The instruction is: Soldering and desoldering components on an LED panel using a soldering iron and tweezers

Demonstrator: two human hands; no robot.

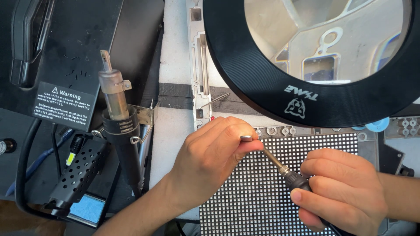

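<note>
**Inspector:** Take the panel (280, 192) as reference. What does each hand hold?

**Assistant:** The right hand (345, 188) is closed round the black grip of an iron (286, 172), pen-fashion, over the panel's right part. That hold likely steadies the tip, which runs up and left toward the left hand (214, 153).

**Inspector:** And the left?

**Assistant:** Curled at the panel's upper-left corner, thumb and forefinger pinched on a small grey piece (246, 138). The iron's tip meets it there; I cannot tell what the piece is. The wrist seems to rest off the panel's left edge, probably for support.

**Inspector:** Surroundings?

**Assistant:** A ring magnifier (262, 78) hangs above the panel's top edge, over a metal frame (199, 65), apparently placed for close viewing. Well left of the panel, a hot-air wand (114, 100) stands parked nozzle-up in its holder, beside a perforated stand (78, 170) with a blue sponge (89, 207).
</note>
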